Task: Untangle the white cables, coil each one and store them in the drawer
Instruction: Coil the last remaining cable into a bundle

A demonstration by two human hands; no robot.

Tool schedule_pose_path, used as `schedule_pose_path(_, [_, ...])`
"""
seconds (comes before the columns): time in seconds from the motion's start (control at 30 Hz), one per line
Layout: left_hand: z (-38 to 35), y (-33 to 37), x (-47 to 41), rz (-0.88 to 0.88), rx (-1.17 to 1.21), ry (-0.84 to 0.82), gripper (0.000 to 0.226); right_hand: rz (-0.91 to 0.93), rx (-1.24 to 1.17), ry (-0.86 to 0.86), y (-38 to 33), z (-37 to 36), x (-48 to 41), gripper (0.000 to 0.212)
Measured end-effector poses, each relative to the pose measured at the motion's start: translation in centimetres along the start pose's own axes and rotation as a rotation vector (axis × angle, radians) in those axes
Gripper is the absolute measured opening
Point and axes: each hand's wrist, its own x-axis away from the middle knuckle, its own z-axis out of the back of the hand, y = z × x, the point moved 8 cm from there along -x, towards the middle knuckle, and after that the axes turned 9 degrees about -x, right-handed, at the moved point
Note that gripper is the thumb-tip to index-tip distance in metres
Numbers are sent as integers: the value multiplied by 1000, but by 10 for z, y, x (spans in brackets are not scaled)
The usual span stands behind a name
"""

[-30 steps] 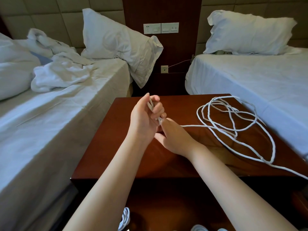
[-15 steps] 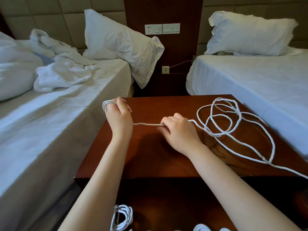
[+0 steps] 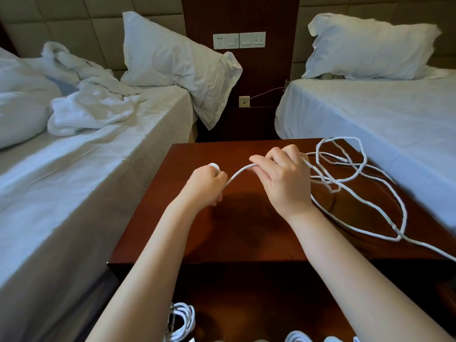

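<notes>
My left hand (image 3: 206,186) fisted round small coil (image 3: 214,166); my right hand (image 3: 283,176) curled round white cable (image 3: 237,173), 1 short span between. Slack loops beyond right grip, on nightstand (image 3: 246,233). Light, limp, probably slick: hold near coil.

Glossy polished wood nightstand (image 3: 246,233); matt white cable (image 3: 370,206); creased cotton sheets (image 3: 98,169).

Left hand (image 3: 205,187), right hand (image 3: 286,180) curled.

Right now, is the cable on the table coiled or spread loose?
Mostly spread: the white cable lies in loose overlapping loops on the table; only a small coil sits in the left hand.
</notes>
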Motion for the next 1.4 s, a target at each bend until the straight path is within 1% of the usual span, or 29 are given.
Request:
schedule_pose_path(0.07, [-10,4,3,13,66,-105,32,-41,58,-12,3,0,0,29])
schedule_pose_path(0.13, [-14,9,7,13,125,-178,41,-76,108,-29,5,-2,0,30])
schedule_pose_path(0.2, [-19,14,10,-15,148,-262,55,-107,136,-86,7,-7,2,28])
schedule_pose_path(0.27, [-26,19,15,-49,174,-365,61,-144,154,-167,9,-14,4,29])
schedule_pose_path(0.37, [-31,33,24,-144,273,-502,55,-157,167,-275,7,-23,8,28])
schedule_pose_path(0.47, [-26,45,34,-246,517,-626,45,-139,109,-321,-2,-28,10,27])
schedule_pose_path(0.57, [-18,51,36,-277,759,-683,33,-140,67,-440,-7,-42,14,45])
schedule_pose_path(0.6, [-16,53,36,-279,841,-688,31,-149,50,-453,-5,-44,14,45])
schedule_pose_path(0.67, [-11,60,35,-310,999,-691,32,-180,-19,-407,-2,-44,14,32])
schedule_pose_path(0.73, [-4,68,34,-366,1139,-680,35,-198,-61,-360,0,-42,14,32])
schedule_pose_path(0.8, [5,78,34,-433,1272,-650,36,-176,-80,-343,0,-41,13,39])
schedule_pose_path(0.87, [12,84,34,-463,1361,-585,35,-171,-112,-349,-1,-41,13,33])
schedule_pose_path(0.97, [15,79,30,-368,1379,-385,38,-150,-152,-397,-11,-42,16,24])
schedule_pose_path(1.07, [18,62,22,-254,1388,-183,36,-78,-120,-565,-30,-48,19,27])
schedule_pose_path(1.1, [20,57,20,-240,1400,-139,34,-67,-122,-635,-33,-52,20,29])
schedule_pose_path(1.17, [22,44,15,-208,1414,-59,32,-73,-147,-720,-37,-55,22,32])
schedule_pose_path(1.2, [23,36,12,-185,1402,-8,32,-75,-166,-729,-39,-55,23,31])
schedule_pose_path(1.3, [29,12,3,-121,1368,174,31,-57,-197,-680,-45,-49,21,26])
schedule_pose_path(1.4, [48,-8,4,-100,1276,443,29,-81,-211,-645,-44,-44,18,19])
